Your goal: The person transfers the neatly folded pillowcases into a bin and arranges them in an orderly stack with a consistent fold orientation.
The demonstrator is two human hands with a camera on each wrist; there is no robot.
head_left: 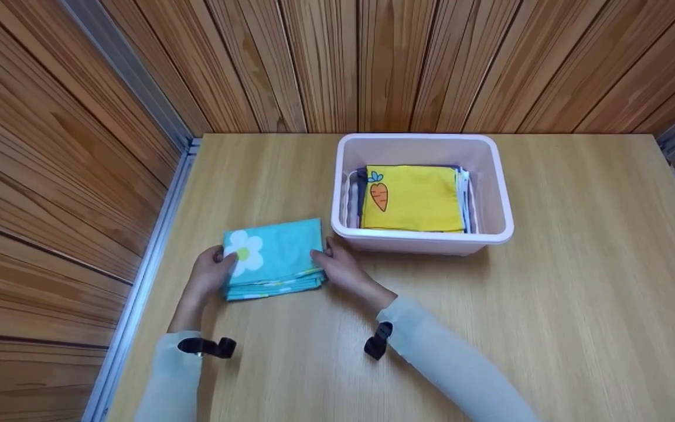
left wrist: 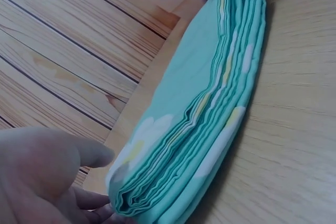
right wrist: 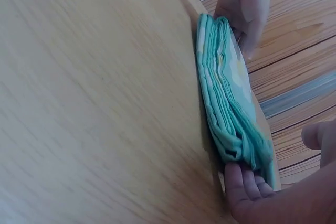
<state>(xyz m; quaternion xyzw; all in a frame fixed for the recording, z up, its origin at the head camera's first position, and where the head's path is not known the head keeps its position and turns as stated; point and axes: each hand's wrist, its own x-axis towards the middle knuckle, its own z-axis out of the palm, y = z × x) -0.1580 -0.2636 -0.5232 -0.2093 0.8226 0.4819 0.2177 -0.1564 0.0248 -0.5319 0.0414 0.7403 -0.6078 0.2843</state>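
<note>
A thick, folded turquoise cloth (head_left: 282,249) with a white flower print lies on the table, its stacked layers showing along the near side. My left hand (head_left: 211,271) holds its left end, thumb over the top by the flower. At the opposite end, my right hand (head_left: 346,271) holds the cloth with its thumb above the edge. In the right wrist view, the right fingers (right wrist: 244,182) are tucked against the bottom of that end. The left wrist view shows the left thumb (left wrist: 94,152) close to the top face and the other fingers low at the side.
Behind my right hand stands a pale pink plastic bin (head_left: 419,237). Inside it, a folded yellow cloth (head_left: 419,199) with a carrot print lies above other folded cloths. A wooden wall (head_left: 337,64) borders the table's back; another wooden wall with a metal rail (head_left: 156,234) runs along the left.
</note>
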